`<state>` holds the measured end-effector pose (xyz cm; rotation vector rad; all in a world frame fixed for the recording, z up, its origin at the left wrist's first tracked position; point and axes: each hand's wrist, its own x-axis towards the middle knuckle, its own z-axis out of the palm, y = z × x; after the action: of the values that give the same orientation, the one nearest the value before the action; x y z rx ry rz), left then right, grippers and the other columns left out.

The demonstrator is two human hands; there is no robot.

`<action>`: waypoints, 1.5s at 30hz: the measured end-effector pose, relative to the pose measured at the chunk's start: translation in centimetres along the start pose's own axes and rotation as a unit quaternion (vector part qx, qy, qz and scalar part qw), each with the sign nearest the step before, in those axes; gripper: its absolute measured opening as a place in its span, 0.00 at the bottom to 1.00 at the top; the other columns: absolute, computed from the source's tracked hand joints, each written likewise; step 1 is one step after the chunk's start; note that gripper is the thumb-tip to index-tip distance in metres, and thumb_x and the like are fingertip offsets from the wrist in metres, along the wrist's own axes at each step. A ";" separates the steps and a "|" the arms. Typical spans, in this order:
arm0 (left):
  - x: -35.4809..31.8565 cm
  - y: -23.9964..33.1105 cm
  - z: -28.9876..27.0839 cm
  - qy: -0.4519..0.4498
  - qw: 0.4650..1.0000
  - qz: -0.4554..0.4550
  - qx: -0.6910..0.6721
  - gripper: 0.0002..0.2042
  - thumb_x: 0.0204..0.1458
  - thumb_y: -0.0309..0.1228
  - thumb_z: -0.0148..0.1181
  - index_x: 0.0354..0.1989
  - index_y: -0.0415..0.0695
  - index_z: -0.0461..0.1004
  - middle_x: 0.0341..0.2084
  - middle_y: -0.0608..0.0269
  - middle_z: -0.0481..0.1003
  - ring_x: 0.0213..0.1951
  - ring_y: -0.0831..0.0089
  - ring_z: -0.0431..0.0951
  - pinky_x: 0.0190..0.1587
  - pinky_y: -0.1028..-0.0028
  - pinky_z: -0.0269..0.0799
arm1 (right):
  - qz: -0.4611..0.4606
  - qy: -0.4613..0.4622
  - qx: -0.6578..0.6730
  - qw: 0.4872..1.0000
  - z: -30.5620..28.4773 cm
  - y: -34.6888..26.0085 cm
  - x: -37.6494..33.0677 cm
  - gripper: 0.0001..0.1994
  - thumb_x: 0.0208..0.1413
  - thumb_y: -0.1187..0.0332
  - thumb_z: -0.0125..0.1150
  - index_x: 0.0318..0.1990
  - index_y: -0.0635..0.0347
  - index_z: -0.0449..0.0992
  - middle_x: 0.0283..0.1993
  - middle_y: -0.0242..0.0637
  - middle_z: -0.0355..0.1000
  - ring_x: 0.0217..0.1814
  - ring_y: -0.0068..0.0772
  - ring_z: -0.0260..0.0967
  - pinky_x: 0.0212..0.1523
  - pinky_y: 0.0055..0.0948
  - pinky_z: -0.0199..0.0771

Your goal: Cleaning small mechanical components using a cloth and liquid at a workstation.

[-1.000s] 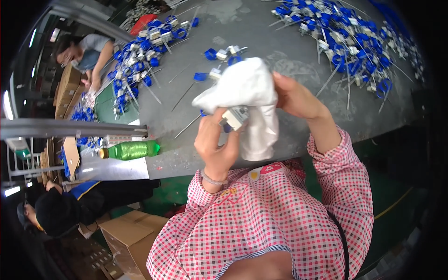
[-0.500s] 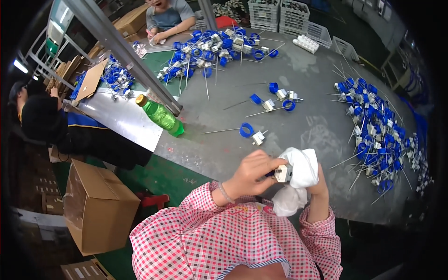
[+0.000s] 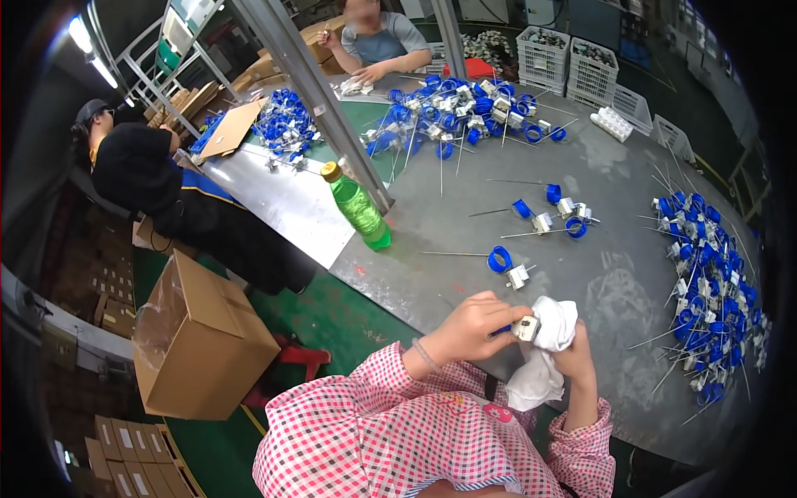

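Observation:
My left hand point(image 3: 473, 325) pinches a small metal part with a blue ring point(image 3: 523, 327) at the near edge of the grey table point(image 3: 465, 187). My right hand point(image 3: 573, 353) holds a crumpled white cloth point(image 3: 544, 353) pressed against that part. Both sleeves are pink checked. Just beyond my hands lie a loose blue ring with a thin rod point(image 3: 500, 259) and a few more such parts point(image 3: 558, 212).
A green plastic bottle point(image 3: 359, 207) stands beside a slanted metal post point(image 3: 311, 87). Heaps of blue-ringed parts lie at the right point(image 3: 706, 282) and far side point(image 3: 465, 112). Two other people sit at the table's left point(image 3: 141, 178) and far end point(image 3: 378, 41). A cardboard box point(image 3: 195, 340) sits on the floor.
The view has swung left and back, so the bottle, box and co-workers now show more. My hands keep the part and cloth together, turning them slightly.

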<state>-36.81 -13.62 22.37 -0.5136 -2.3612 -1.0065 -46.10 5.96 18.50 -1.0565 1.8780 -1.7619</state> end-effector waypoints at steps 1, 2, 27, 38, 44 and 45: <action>0.1 0.0 -0.2 0.003 1.000 0.003 0.013 0.21 0.31 0.23 0.62 0.41 0.41 0.73 0.29 0.61 0.76 0.24 0.68 0.72 0.32 0.73 0.65 | 0.000 -0.003 0.001 1.000 0.2 -0.2 0.6 0.17 0.37 0.77 0.62 0.40 0.66 0.72 0.37 0.36 0.72 0.39 0.27 0.70 0.41 0.26 0.68; 0.2 -0.1 -0.4 0.005 1.000 0.006 0.024 0.21 0.31 0.23 0.62 0.41 0.41 0.73 0.28 0.61 0.76 0.24 0.68 0.72 0.31 0.73 0.65 | -0.017 0.009 -0.011 1.000 0.5 -0.6 1.2 0.13 0.38 0.76 0.60 0.36 0.66 0.73 0.33 0.38 0.73 0.35 0.30 0.72 0.37 0.27 0.69; 1.6 1.8 -2.8 0.068 0.990 -0.075 -0.101 0.17 0.30 0.21 0.62 0.35 0.35 0.75 0.22 0.61 0.74 0.20 0.76 0.65 0.23 0.79 0.60 | 0.100 -0.040 0.366 0.924 0.6 -3.2 2.6 0.17 0.49 0.70 0.49 0.46 0.66 0.70 0.41 0.37 0.71 0.42 0.26 0.69 0.43 0.25 0.69; 0.5 3.3 -1.8 0.048 0.994 -0.103 0.002 0.16 0.33 0.19 0.59 0.36 0.35 0.74 0.23 0.57 0.74 0.25 0.69 0.72 0.30 0.77 0.65 | 0.024 -0.051 0.218 0.974 1.1 -5.3 1.8 0.15 0.39 0.75 0.66 0.39 0.62 0.75 0.36 0.31 0.73 0.41 0.20 0.67 0.45 0.26 0.68; 0.3 2.5 -1.6 0.022 0.994 -0.097 -0.037 0.15 0.38 0.21 0.58 0.38 0.32 0.72 0.26 0.56 0.74 0.26 0.72 0.71 0.30 0.77 0.64 | -0.038 -0.014 0.018 0.999 1.2 -6.9 1.0 0.11 0.39 0.74 0.60 0.34 0.63 0.74 0.29 0.36 0.73 0.30 0.22 0.68 0.33 0.27 0.67; 0.1 2.5 -1.5 0.022 0.994 -0.093 -0.044 0.15 0.38 0.21 0.58 0.38 0.32 0.72 0.26 0.56 0.74 0.26 0.72 0.71 0.30 0.77 0.64 | -0.035 -0.010 0.012 0.999 1.4 -7.0 0.8 0.11 0.39 0.74 0.60 0.34 0.63 0.74 0.29 0.36 0.73 0.30 0.22 0.68 0.33 0.27 0.67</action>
<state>-35.13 -13.13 24.72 -0.3041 -2.3663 -1.1974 -43.70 4.79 25.15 -1.1401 1.8237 -1.8004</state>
